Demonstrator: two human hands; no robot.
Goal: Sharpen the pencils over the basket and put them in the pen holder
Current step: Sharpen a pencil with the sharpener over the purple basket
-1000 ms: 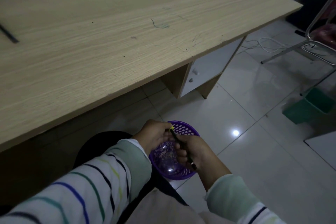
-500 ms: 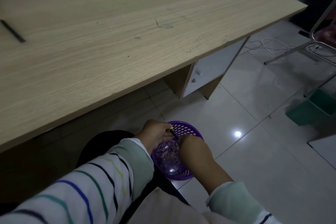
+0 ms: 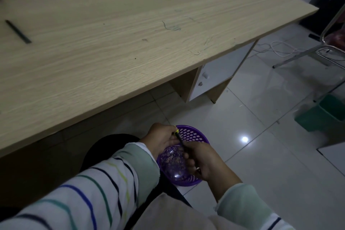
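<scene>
A purple perforated basket (image 3: 194, 135) sits low in front of me, above the floor tiles, with pencil shavings in its bottom. Over it, my left hand (image 3: 161, 139) pinches a small yellow sharpener (image 3: 176, 131). A dark pencil (image 3: 180, 139) runs from the sharpener down into my right hand (image 3: 203, 160), which grips its shaft; the pencil's back end pokes out below the fingers. Another dark pencil (image 3: 17, 31) lies on the wooden desk (image 3: 130, 33) at far left. No pen holder is in view.
The desk's front edge runs diagonally above my hands, with a white-fronted cabinet (image 3: 222, 74) under its right end. A green bin (image 3: 324, 114), a metal chair frame (image 3: 321, 50) and white cables (image 3: 280, 48) stand on the tiled floor at right.
My right hand has rolled back, so the pencil's back end shows below the fingers again after being covered half a second ago. Both hands stay over the basket.
</scene>
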